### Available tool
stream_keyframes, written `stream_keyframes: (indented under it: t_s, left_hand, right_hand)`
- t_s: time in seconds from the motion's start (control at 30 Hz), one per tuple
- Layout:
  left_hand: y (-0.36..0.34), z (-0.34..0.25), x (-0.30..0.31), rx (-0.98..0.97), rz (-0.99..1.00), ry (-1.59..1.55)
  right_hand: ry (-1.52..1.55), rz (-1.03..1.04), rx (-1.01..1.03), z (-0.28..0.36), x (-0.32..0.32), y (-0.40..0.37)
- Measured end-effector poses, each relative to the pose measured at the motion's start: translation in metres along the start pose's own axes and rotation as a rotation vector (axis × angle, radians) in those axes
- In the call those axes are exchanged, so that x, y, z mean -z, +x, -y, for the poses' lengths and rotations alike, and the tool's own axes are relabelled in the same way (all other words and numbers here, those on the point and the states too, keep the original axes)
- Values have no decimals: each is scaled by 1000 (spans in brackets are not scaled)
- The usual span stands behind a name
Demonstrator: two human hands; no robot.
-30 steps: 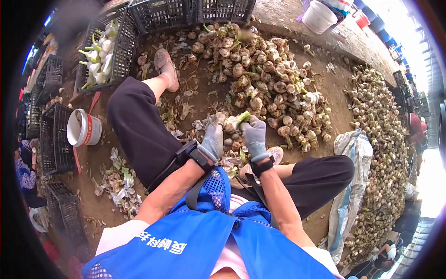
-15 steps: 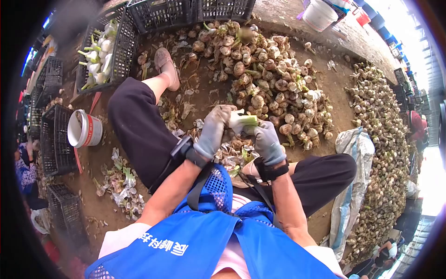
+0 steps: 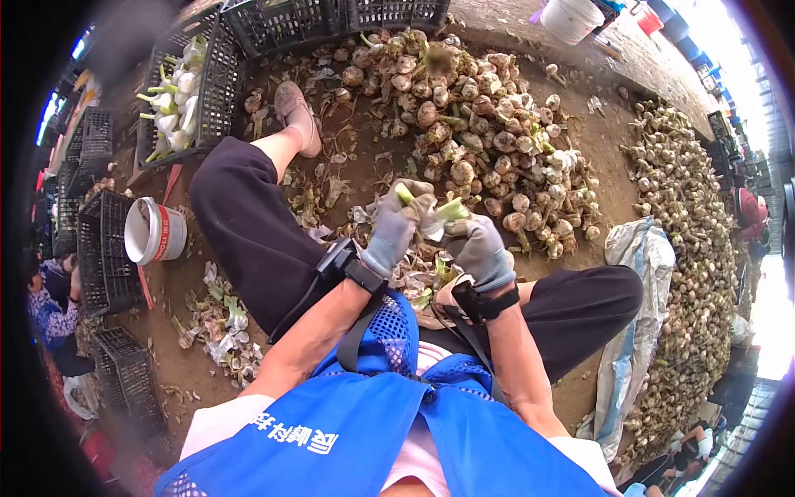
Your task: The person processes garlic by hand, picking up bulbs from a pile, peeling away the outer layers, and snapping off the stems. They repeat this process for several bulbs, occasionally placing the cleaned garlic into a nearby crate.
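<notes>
Gloved and closed, my left hand (image 3: pixel 392 228) is around a garlic bulb, mostly hidden by its fingers. The pale green garlic stem (image 3: pixel 404 195) sticks up between the fingers. My right hand (image 3: pixel 482 251), also gloved, is close beside it and pinches a white-and-green strip of garlic skin (image 3: pixel 451 210). Both hands are above loose garlic peelings (image 3: pixel 421 277) on the ground between my legs. Just past them spreads a heap of unpeeled garlic (image 3: pixel 497 141) with dry, brownish skins.
A black crate (image 3: pixel 217 91) at upper left holds cleaned white garlic (image 3: pixel 178 103). A white bucket (image 3: pixel 157 232) stands left of my knee, near more peelings (image 3: pixel 222 327). On the right lie a white woven sack (image 3: pixel 633 306) and a long garlic pile (image 3: pixel 691 273). Another person (image 3: pixel 54 302) sits far left.
The garlic has turned in my left hand, its stem now pointing up instead of right. My right hand has drawn a strip of skin toward the right.
</notes>
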State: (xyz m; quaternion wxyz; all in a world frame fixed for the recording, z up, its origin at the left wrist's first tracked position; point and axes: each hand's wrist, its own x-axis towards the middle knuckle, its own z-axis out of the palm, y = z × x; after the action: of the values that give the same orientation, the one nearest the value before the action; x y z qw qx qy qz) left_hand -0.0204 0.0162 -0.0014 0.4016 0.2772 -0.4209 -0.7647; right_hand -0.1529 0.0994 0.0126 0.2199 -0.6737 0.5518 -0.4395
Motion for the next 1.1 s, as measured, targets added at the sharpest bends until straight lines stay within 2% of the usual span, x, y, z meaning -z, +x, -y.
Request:
stream_keyframes:
  t_s: [0.07,0.1,0.13,0.2,0.27,0.3,0.33,0.4,0.47,0.5,0.53,0.6,0.63,0.67,0.7,0.73,0.8,0.83,0.87,0.9,0.93,1.0,1.07,1.1]
  left_hand:
    - [7,8,5,-57,-76,-10]
    - [8,11,11,2,-144,-92]
    - [8,8,14,61,-215,-171]
    - [3,5,17,50,-206,-253]
    - [-3,-3,11,38,-94,-235]
    - [-7,-8,7,49,-58,-323]
    - [-6,-2,10,55,-113,-338]
    - [-9,-21,11,134,-90,-304]
    - [-4,-18,15,75,-90,-328]
    - [-1,-15,21,136,-77,-396]
    - [2,-9,28,194,-65,-467]
    - [8,1,38,162,-67,-490]
    - [9,1,37,141,-120,-369]
    - [7,1,35,130,-169,-247]
    - [8,-1,32,97,-163,23]
    - [7,0,27,101,-157,20]
    - [4,2,19,-48,-74,361]
    - [4,-8,22,105,-50,210]
    - [2,-7,19,33,-124,-47]
    - [5,-6,26,55,-139,-170]
    - [10,-5,33,73,-151,-296]
    - [12,-10,35,65,-188,-401]
    - [14,0,45,99,-126,-829]
    - [16,4,50,213,-242,-835]
  right_hand:
    - [857,-143,-721,13,-9,6]
    - [684,-178,-675,16,-12,13]
    - [689,-175,-675,13,-13,17]
    - [117,-244,-308,5,-18,23]
    - [-3,-258,-316,-5,-18,31]
    - [-254,-275,-372,-9,-18,35]
    - [-507,-288,-421,-13,-16,39]
    - [-754,-213,-559,-44,-17,33]
    - [-564,210,-894,-62,-24,27]
    - [-501,495,-942,-66,-27,21]
    - [-587,596,-794,-66,-30,6]
    - [-562,578,-746,-53,-25,1]
    - [-278,328,-623,-47,-24,-1]
    - [-140,175,-593,-21,-19,13]
    - [-271,116,-531,4,-19,24]
    - [-405,50,-465,19,-24,33]
    - [-279,-165,-449,1,-47,33]
    - [-28,-144,-653,-16,-48,30]
    - [228,-117,-851,-35,-46,24]
    - [-79,-23,-883,-58,-51,13]
    - [-478,325,-830,-72,-55,1]
    - [-580,741,-813,-78,-66,-20]
    - [-508,780,-848,-51,-62,-9]
    - [-444,522,-749,-42,-60,-6]
